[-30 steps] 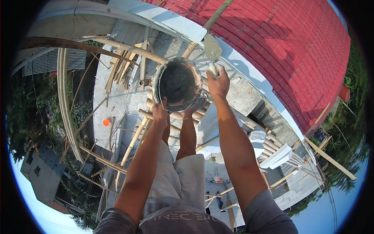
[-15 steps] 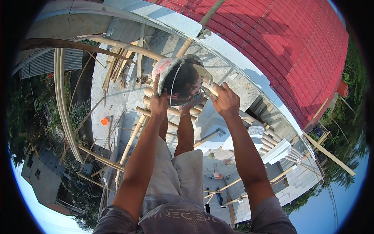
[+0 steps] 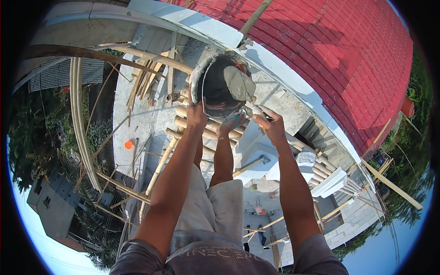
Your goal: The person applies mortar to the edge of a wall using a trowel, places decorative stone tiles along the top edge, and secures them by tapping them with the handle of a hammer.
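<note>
My left hand [image 3: 197,118] grips the near left side of a dark bucket [image 3: 196,87] with a thin wire handle, held tilted so that its inside shows. Grey mortar crusts the bucket's rim. In my right hand [image 3: 273,127] is the handle of a trowel [image 3: 258,112], closed in my fingers. A thick lump of wet grey mortar [image 3: 240,83] covers the trowel's blade, over the right side of the bucket's mouth. Below the bucket, my foot in a sandal [image 3: 233,120] stands on bamboo poles [image 3: 182,123].
A red tiled roof [image 3: 330,59] rises at the far right behind a pale curved wall edge [image 3: 293,82]. White blocks [image 3: 256,158] lie right of my legs, beside a drop to a lower floor. Timber strips [image 3: 145,80] and an orange container [image 3: 129,144] lie to the left.
The trowel now carries a large mortar lump, where its blade looked nearly bare before. The bucket has shifted slightly right, and my right hand has come down a little.
</note>
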The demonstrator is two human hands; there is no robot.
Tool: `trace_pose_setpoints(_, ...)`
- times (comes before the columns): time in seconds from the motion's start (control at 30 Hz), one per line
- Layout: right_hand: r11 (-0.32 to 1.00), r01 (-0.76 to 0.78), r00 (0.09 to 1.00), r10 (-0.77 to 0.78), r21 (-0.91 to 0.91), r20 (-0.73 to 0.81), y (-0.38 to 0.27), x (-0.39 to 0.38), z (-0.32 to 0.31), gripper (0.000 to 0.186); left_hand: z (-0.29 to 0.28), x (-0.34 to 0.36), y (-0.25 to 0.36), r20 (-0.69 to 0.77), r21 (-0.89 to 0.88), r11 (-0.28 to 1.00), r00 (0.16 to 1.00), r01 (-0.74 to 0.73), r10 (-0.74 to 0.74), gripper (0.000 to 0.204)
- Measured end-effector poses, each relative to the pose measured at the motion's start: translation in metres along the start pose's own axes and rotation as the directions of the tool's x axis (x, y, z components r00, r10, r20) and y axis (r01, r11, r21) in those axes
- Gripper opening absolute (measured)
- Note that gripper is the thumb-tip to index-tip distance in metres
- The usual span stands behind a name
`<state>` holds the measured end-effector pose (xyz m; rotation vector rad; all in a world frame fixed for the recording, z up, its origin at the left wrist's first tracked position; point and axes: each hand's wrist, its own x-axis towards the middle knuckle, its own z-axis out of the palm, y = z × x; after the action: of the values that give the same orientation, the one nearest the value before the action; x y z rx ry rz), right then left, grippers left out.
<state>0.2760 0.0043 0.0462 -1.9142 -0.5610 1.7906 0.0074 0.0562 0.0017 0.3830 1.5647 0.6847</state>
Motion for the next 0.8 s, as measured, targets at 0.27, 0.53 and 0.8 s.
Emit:
trace_pose_setpoints(0.27,0.989,0.135,0.958,-0.114,0.06,-0.263,-0.041,0.041,0.028,0.045,0.001,-0.005,-0.005,-0.153,-0.194,0.98,0.986,0.036,-0.067,0.071)
trace_pose_setpoints(0.53,0.867,0.084,0.864,-0.309,-0.491,-0.397,-0.083,0.086,0.065,0.042,-0.026,-0.017,-0.031,-0.161,-0.122,0.979,0.97,0.163,-0.182,0.072)
trace_pose_setpoints(0.8,0.812,0.062,0.84,-0.356,-0.58,-0.409,-0.082,0.069,0.076,0.049,-0.039,-0.02,-0.058,-0.174,-0.169,0.984,0.981,0.061,-0.09,0.061)
